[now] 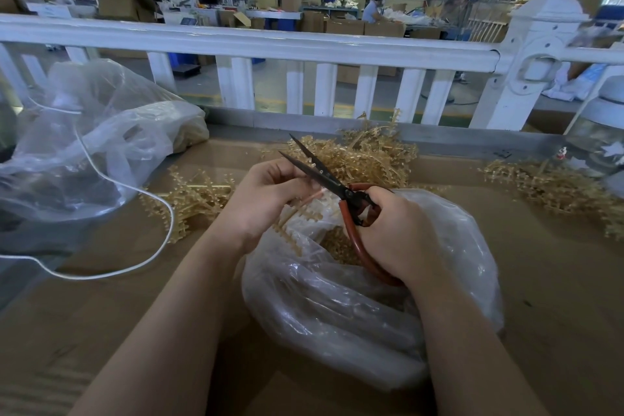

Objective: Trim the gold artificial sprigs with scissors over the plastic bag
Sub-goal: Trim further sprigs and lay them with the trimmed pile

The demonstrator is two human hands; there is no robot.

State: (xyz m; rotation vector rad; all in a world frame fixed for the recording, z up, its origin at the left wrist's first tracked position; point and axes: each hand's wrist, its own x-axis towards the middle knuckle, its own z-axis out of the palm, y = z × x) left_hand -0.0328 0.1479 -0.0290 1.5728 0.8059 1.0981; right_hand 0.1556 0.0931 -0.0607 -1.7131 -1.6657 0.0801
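While left hand (266, 199) pinches sprig (293, 213), right hand (395, 233) grips scissors (324, 176) over plastic bag (354, 314).

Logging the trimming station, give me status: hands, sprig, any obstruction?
Left hand grips gold sprig; right hand holds scissors, blades open. Sprig over plastic bag. White cord off left, not obstructing.

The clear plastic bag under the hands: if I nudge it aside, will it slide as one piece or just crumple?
The plastic bag will probably crumple: its film is thin and wrinkled. The gold trimmings inside look light, so it likely shifts easily and may spill through the open mouth.
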